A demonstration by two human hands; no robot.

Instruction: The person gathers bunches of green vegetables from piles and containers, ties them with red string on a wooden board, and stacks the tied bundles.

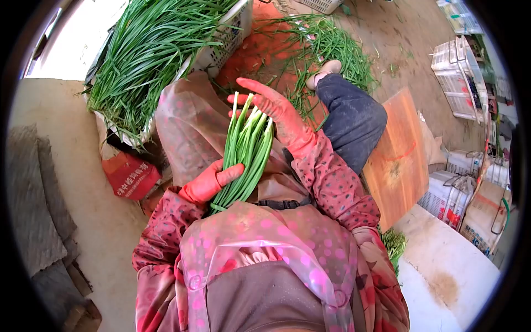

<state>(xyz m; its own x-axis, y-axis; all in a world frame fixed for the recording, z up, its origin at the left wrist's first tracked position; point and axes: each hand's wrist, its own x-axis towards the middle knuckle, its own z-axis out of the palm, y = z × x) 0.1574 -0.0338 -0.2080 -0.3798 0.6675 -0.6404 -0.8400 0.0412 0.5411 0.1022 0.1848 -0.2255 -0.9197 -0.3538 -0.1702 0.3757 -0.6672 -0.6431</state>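
A bundle of green stalks with pale ends lies over my lap, its pale ends pointing away from me. My left hand, in a red glove, is wrapped round the lower part of the bundle, thumb on top. Beside the pale ends is my right hand, also red-gloved, with its fingers stretched out and apart. Its palm faces the bundle; whether it touches the stalks is hard to tell.
A crate heaped with long green leaves stands at the upper left. Loose greens are strewn on the floor ahead. At the right are a wooden board and several white crates. A red bag sits at the left.
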